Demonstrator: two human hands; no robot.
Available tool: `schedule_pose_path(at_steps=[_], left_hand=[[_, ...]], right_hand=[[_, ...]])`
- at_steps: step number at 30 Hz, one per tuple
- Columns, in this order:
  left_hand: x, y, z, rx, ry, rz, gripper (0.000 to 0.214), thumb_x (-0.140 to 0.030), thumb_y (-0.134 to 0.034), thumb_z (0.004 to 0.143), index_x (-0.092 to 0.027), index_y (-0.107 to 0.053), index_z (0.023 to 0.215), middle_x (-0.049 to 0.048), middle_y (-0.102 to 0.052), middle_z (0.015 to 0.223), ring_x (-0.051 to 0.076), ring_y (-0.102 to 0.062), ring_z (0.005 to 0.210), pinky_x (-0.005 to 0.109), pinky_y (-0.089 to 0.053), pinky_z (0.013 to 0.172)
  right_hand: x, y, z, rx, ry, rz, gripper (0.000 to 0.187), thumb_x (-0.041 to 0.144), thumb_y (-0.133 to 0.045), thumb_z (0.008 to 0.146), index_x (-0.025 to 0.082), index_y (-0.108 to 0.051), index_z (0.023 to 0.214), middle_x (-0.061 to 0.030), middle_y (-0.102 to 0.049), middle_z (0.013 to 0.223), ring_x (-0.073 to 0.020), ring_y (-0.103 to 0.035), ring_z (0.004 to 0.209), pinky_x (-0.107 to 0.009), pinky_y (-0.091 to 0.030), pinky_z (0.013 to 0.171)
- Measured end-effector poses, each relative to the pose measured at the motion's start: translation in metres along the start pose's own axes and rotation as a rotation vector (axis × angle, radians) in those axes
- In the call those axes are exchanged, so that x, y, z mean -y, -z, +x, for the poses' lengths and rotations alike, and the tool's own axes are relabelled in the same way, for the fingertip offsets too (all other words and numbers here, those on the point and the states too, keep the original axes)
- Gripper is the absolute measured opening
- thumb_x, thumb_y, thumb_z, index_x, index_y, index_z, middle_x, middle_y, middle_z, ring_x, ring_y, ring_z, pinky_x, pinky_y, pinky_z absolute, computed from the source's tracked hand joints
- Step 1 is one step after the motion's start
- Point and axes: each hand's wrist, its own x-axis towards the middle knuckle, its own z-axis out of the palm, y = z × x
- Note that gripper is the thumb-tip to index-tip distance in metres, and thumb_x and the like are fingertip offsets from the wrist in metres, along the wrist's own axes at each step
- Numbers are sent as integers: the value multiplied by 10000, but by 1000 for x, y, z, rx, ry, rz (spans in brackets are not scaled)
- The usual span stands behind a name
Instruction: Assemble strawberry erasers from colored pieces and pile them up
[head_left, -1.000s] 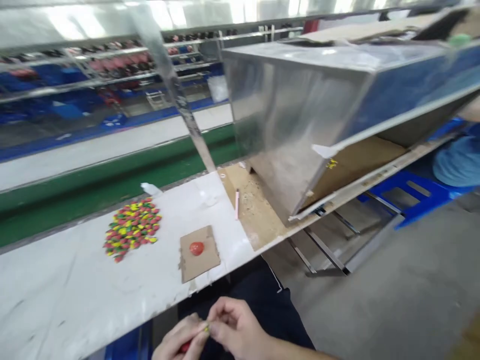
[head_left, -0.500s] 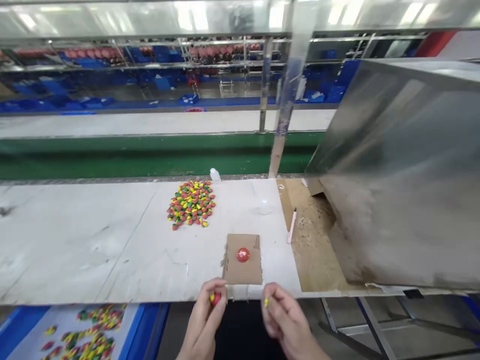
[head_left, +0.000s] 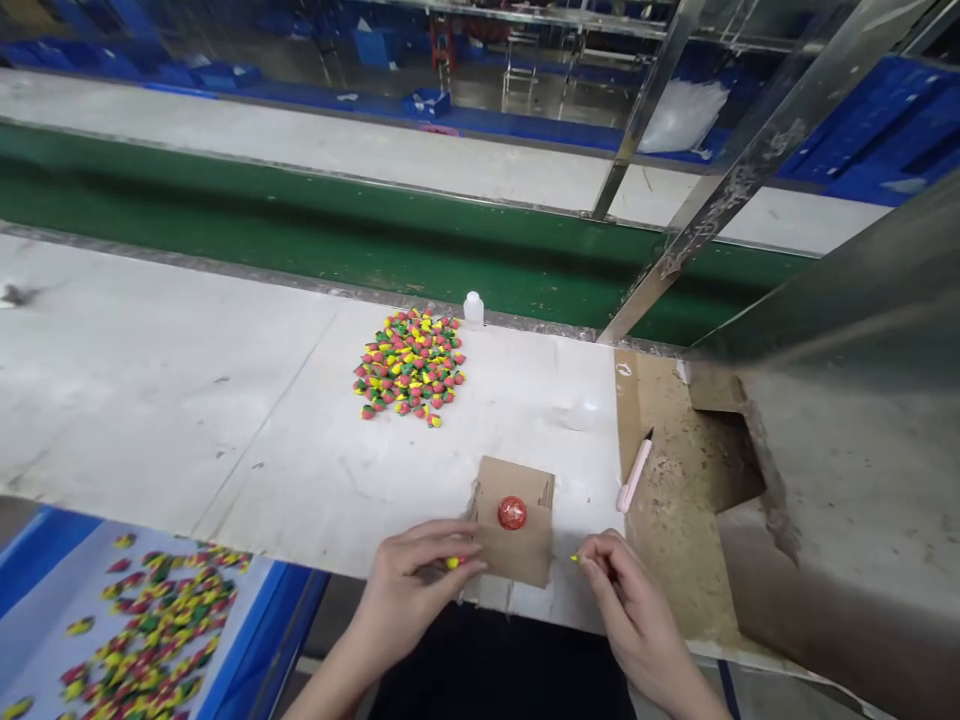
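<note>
As the left hand (head_left: 412, 572) grips a small yellow-and-red piece (head_left: 453, 562), the right hand (head_left: 630, 600) pinches a yellow bit (head_left: 575, 558)!
Both hands are well apart at the counter's (head_left: 187, 400) front edge, and between them lies a cardboard square (head_left: 517, 556) carrying a round, glossy red object (head_left: 512, 513); marks near the square's right edge are too small to read. Beyond, a heap of red, green and yellow pieces (head_left: 411, 365), white bottle (head_left: 473, 311) just beside it! Pink pen (head_left: 637, 472) over right, blue tray (head_left: 255, 640) of pieces lower left!
</note>
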Motion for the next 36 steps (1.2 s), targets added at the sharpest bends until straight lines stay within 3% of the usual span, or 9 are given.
schedule_pose_path(at_steps=[4,7,10,12,15,19,23,29,36], left_hand=[[19,9,9,-111,43,-8,35,-231,-872,730,-257,-886,750,96,-871,795,266,-827,677,269,-663,557],[24,16,11,-144,91,-30,95,-251,-858,742,-250,-899,828,108,-884,918,298,-848,833,310,-702,715],[21,22,11,-69,173,-73,186,-279,-830,783,-246,-898,953,109,-878,1017,308,-851,903,340,-701,809],[17,22,11,27,186,-123,214,-251,-843,775,-253,-894,984,89,-882,986,287,-858,808,313,-709,741],[14,15,14,72,88,-132,284,-167,-906,702,-276,-886,963,32,-890,887,237,-846,674,240,-697,640],[17,-4,19,37,-145,10,189,-130,-875,769,-258,-856,907,6,-890,889,203,-853,794,200,-675,776],[23,-13,23,78,-267,81,148,-119,-788,872,-229,-823,964,17,-888,937,184,-849,850,191,-655,846],[22,-12,24,88,-270,83,137,-135,-786,885,-232,-809,978,14,-886,952,176,-846,847,182,-654,830],[20,0,14,-33,-179,117,108,-212,-841,843,-256,-805,935,6,-881,907,186,-846,788,197,-674,755]], right_hand=[[10,3,36,142,213,-337,218,269,-394,1134,216,-576,1025,-22,-609,848,-158,-614,694,-258,-467,644],[14,0,53,209,283,-453,236,276,-386,1140,205,-587,1042,-43,-642,881,-173,-627,704,-283,-446,641],[20,-3,61,257,319,-536,295,291,-347,1152,198,-605,1042,-49,-647,870,-182,-602,671,-301,-397,607],[26,-3,64,271,349,-612,352,284,-285,1165,195,-599,1034,-41,-636,846,-180,-578,641,-307,-364,584],[34,-4,66,273,413,-756,391,259,-217,1173,196,-566,1008,-24,-614,806,-184,-572,624,-316,-326,555],[38,-5,68,274,466,-843,371,239,-209,1175,199,-539,1012,-9,-600,779,-184,-580,619,-320,-301,543],[39,-6,67,290,468,-860,339,223,-223,1173,198,-534,1037,-12,-606,799,-189,-600,651,-325,-316,555],[40,-4,68,290,458,-879,340,243,-234,1172,203,-540,1030,-14,-607,801,-198,-619,656,-329,-337,537],[25,-9,53,248,266,-723,322,307,-268,1173,217,-540,1028,-11,-647,869,-173,-647,637,-291,-448,568]])
